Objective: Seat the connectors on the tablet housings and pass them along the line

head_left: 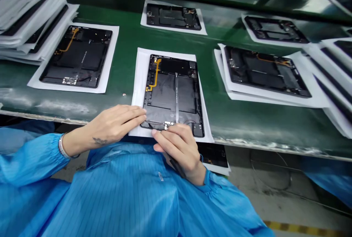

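An opened tablet housing (165, 97) lies on a white sheet (139, 68) before me, its insides facing up, with an orange flex cable (157, 73) along the upper left side. My left hand (117, 123) rests at its lower left corner, fingers stretched out and close together, holding nothing. In my right hand (180, 147), closed over the near edge, is a slim black tool (178, 168) that looks like tweezers. Its dark tip reaches the lower left corner beside a small white board (168, 124). My fingers hide part of the tool and of the near edge.
More opened tablets lie on white sheets at the left (79, 55), back (173, 17) and right (266, 70). Tall stacks of sheets and tablets (30, 20) flank the green bench (126, 28). Another tablet (214, 155) shows below the bench edge.
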`<state>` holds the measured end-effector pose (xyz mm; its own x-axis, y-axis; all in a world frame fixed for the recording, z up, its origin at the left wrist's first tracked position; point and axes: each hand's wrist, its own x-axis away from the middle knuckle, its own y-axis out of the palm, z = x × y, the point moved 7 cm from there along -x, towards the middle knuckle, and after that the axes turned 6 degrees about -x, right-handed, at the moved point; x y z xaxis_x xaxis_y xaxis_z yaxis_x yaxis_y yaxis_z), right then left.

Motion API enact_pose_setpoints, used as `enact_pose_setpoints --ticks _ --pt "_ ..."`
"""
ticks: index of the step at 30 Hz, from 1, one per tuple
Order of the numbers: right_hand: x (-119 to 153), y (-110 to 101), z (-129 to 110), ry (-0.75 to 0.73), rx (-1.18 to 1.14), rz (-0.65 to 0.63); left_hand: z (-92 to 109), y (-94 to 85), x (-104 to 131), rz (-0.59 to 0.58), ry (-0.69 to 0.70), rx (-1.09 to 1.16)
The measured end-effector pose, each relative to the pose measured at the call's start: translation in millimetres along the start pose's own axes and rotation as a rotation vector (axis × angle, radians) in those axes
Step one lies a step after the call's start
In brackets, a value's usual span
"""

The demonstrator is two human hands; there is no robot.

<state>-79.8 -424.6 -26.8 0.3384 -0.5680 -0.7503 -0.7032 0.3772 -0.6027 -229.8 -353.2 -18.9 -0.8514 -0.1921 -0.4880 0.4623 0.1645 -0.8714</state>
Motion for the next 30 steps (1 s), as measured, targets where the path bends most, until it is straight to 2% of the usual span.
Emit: enact_pose_setpoints --ticks 5,10,12,14,16,18,21,30 --pt "10 -7 3 0.042 0.057 0.04 -1 2.0 3 -0.027 -0.011 0.014" --pt "14 -23 8 0.147 -0.015 0.081 2 3.5 -4 -0.115 0.002 -0.063" --pt "6 -28 13 0.193 -0.114 0.103 5 3.4 -11 -0.162 0.016 -0.129" --pt "-8 -27 23 0.299 -0.258 0.106 9 3.9 -17 -0.212 0.026 -0.187" --pt "-23 -19 32 0.412 -0.393 0.059 13 4.0 -21 -0.243 0.027 -0.225" --pt "-35 -9 36 0.455 -0.456 -0.006 15 3.7 -23 -0.251 0.016 -0.233" --pt "-41 -1 36 0.448 -0.467 -0.062 16 2.8 -22 -0.226 -0.001 -0.215" --pt "-39 1 31 0.378 -0.471 -0.104 15 2.3 -23 -0.152 0.034 -0.213"
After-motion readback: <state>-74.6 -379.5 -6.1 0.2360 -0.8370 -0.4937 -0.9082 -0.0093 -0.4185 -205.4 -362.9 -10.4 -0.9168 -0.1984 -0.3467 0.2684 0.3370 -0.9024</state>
